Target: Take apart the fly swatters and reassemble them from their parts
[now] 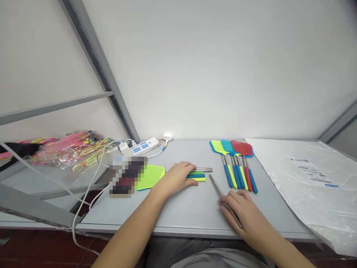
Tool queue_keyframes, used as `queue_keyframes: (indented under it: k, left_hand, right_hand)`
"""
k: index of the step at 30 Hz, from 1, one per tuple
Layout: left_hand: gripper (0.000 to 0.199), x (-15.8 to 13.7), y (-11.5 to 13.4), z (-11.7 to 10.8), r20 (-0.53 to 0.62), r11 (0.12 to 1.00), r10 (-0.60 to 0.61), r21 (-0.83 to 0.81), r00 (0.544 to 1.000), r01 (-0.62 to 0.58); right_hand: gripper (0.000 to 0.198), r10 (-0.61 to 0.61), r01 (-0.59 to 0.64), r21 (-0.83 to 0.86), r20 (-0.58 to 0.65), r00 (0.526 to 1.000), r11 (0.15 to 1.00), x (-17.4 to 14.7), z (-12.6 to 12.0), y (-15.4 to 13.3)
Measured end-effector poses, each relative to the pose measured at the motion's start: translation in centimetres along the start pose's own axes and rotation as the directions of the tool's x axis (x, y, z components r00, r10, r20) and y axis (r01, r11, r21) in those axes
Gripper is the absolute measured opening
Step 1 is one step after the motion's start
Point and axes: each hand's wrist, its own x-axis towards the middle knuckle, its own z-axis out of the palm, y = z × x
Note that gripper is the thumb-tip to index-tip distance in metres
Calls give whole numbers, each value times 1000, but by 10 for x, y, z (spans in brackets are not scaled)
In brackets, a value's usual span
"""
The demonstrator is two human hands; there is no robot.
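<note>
The right hand (240, 208) gripped a slim metal rod (215, 183) slanting far-left above the near part of the grey table (192, 212). To its left, the left hand (177, 176) lay over green, blue and yellow handles (198, 176) and silvery tubes (205, 169), fingers and thumb astride them; whether it gripped them, I could not tell. Fly swatters (236, 173) lay fanned at far right, a lime mesh swatter head (152, 176) at left.

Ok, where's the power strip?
In the head view, the power strip is left of centre, near the wall, beyond the lime swatter head by the left hand.
</note>
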Motion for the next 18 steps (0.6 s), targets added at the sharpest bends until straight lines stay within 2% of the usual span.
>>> queue_keyframes:
  k: [4,8,12,18]
  left_hand:
    - [42,0,-2,2,-8,1000,6,-3,1000,-6]
    - [41,1,-3,2,-10,1000,13,-11,1000,-13]
    - [42,1,-1,1,-12,1000,15,-19,1000,-16]
    - [41,2,0,0,-17,1000,20,-22,1000,-21]
  right_hand:
    - [15,-70,72,-80,30,997,994,9,9,-4]
    - [13,-71,74,-48,56,996,996,17,9,-10]
    - [20,-61,62,-11,77,995,998,21,7,-15]
    - [20,-64,64,13,66,996,998,25,10,-20]
